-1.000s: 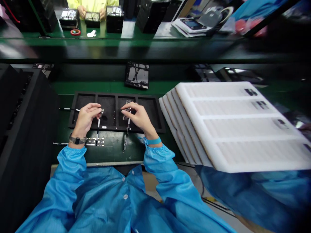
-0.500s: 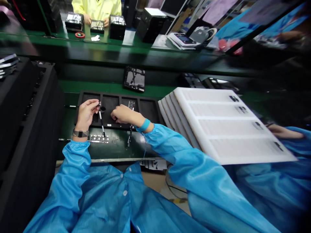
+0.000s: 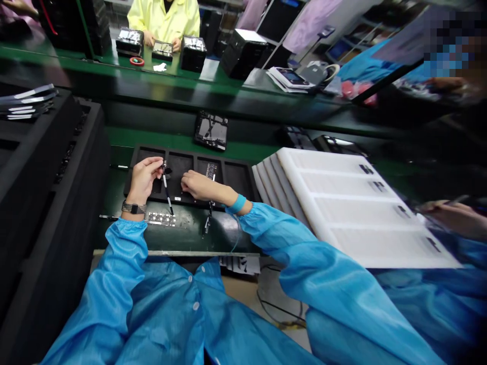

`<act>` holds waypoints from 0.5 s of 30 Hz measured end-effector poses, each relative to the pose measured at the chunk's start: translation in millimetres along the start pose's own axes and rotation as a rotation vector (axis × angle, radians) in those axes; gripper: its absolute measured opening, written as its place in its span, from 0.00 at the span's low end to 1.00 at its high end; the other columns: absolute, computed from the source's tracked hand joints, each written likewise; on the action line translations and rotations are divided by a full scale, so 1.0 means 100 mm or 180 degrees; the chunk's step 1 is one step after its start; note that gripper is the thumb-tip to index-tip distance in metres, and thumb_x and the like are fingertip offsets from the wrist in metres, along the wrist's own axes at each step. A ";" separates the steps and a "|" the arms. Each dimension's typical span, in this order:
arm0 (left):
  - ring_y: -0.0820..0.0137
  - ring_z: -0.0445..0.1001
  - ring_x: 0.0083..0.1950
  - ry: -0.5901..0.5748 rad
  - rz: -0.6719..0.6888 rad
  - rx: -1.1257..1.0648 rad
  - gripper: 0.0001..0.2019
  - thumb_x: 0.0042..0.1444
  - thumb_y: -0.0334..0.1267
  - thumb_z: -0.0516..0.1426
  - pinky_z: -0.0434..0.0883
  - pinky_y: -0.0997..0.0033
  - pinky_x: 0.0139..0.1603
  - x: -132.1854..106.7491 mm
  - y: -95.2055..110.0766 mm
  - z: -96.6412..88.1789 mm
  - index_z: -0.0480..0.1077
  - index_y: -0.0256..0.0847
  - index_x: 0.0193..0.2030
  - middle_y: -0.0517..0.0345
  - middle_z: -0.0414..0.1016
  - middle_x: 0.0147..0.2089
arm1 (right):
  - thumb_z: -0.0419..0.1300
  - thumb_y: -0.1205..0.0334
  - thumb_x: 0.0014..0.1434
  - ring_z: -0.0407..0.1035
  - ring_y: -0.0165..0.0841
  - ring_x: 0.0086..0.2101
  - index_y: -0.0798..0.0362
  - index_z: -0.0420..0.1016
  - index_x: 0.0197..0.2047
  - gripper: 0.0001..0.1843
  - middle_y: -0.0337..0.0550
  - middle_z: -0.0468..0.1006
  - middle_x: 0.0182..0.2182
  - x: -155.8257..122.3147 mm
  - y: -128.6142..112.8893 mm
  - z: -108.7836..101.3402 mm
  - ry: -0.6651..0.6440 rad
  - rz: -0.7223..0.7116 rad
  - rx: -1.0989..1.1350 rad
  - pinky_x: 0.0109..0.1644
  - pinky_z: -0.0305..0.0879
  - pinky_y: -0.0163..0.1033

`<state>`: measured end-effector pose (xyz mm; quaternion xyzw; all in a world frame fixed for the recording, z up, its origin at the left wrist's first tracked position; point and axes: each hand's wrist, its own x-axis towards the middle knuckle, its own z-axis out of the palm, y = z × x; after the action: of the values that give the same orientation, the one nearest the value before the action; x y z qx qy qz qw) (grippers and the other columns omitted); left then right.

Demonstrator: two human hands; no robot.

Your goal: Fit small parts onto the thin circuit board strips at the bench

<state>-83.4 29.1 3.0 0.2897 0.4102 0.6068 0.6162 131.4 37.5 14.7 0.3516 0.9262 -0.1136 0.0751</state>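
My left hand (image 3: 143,178) is closed in a pinch on the upper end of a flex cable (image 3: 168,190), a thin black-and-white strip hanging down toward the bench. Over the black foam tray (image 3: 179,161), my right hand (image 3: 195,184) is closed with its fingers curled; whatever they hold, if anything, is hidden. A small circuit board (image 3: 161,219) lies on the green bench below my left hand. Another circuit board (image 3: 211,171) rests in a tray compartment beyond my right wrist. A dark strip (image 3: 207,223) hangs over the tray's front edge onto the bench.
White foam trays (image 3: 342,203) are stacked on the right, and tall black foam trays (image 3: 57,203) on the left. A black device part (image 3: 211,130) lies behind the tray. A co-worker's hand (image 3: 452,215) is at the far right; a person in yellow (image 3: 163,20) works opposite.
The view has shifted slightly, so most things appear a little further right and lower. Both my hands keep nearly the same pose over the tray. The co-worker's hand at right has moved.
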 end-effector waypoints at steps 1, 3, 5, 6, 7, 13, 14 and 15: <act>0.75 0.73 0.28 -0.0010 -0.0001 -0.0008 0.08 0.46 0.31 0.69 0.65 0.75 0.28 0.00 0.00 0.00 0.79 0.36 0.35 0.57 0.79 0.30 | 0.55 0.73 0.70 0.69 0.43 0.46 0.60 0.79 0.44 0.10 0.58 0.78 0.45 0.02 0.02 0.02 0.0172 0.0053 0.0121 0.55 0.64 0.45; 0.75 0.73 0.28 -0.0016 -0.0009 -0.0034 0.08 0.46 0.30 0.69 0.65 0.75 0.27 0.00 0.01 0.00 0.79 0.35 0.34 0.56 0.79 0.30 | 0.56 0.71 0.71 0.67 0.43 0.47 0.59 0.78 0.43 0.09 0.57 0.76 0.48 0.06 0.05 0.07 0.0526 0.0180 0.0311 0.57 0.64 0.46; 0.75 0.73 0.27 0.0004 -0.0019 -0.0053 0.07 0.46 0.30 0.69 0.65 0.76 0.27 0.00 0.01 0.00 0.79 0.35 0.34 0.56 0.79 0.30 | 0.56 0.70 0.71 0.66 0.43 0.48 0.58 0.77 0.43 0.08 0.56 0.75 0.48 0.10 0.05 0.12 0.0757 0.0266 0.0449 0.59 0.63 0.47; 0.76 0.73 0.27 0.0018 -0.0022 -0.0054 0.07 0.46 0.30 0.69 0.65 0.76 0.27 0.00 0.01 0.00 0.79 0.35 0.33 0.57 0.79 0.29 | 0.57 0.69 0.72 0.66 0.43 0.48 0.58 0.76 0.42 0.07 0.56 0.76 0.47 0.12 0.04 0.14 0.0818 0.0293 0.0500 0.58 0.62 0.47; 0.76 0.73 0.26 0.0032 -0.0022 -0.0049 0.07 0.45 0.30 0.69 0.65 0.76 0.26 0.01 0.02 -0.01 0.79 0.35 0.33 0.57 0.79 0.29 | 0.57 0.69 0.72 0.65 0.43 0.47 0.58 0.76 0.42 0.07 0.55 0.76 0.46 0.14 0.03 0.16 0.0850 0.0316 0.0535 0.58 0.62 0.47; 0.77 0.72 0.26 0.0099 0.0035 -0.0014 0.07 0.46 0.30 0.68 0.64 0.77 0.26 0.03 0.01 -0.01 0.79 0.36 0.33 0.58 0.78 0.28 | 0.59 0.72 0.70 0.67 0.45 0.45 0.56 0.77 0.41 0.06 0.52 0.79 0.39 0.22 -0.02 0.24 0.0869 0.0506 0.0552 0.53 0.64 0.47; 0.76 0.72 0.26 0.0098 0.0038 -0.0015 0.06 0.46 0.29 0.68 0.64 0.77 0.26 0.03 0.01 -0.01 0.79 0.36 0.33 0.58 0.78 0.28 | 0.59 0.73 0.69 0.68 0.45 0.45 0.56 0.77 0.41 0.06 0.52 0.79 0.39 0.22 -0.01 0.24 0.0848 0.0492 0.0556 0.53 0.64 0.47; 0.76 0.72 0.26 0.0098 0.0039 -0.0018 0.06 0.46 0.29 0.68 0.64 0.77 0.26 0.03 0.01 -0.01 0.79 0.36 0.33 0.58 0.78 0.28 | 0.60 0.73 0.69 0.68 0.45 0.46 0.56 0.78 0.42 0.06 0.52 0.80 0.39 0.23 -0.01 0.24 0.0832 0.0463 0.0559 0.53 0.65 0.47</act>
<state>-84.9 32.2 2.6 0.2811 0.4160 0.6161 0.6069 115.3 44.6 -13.6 0.4347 0.8867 -0.1416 -0.0690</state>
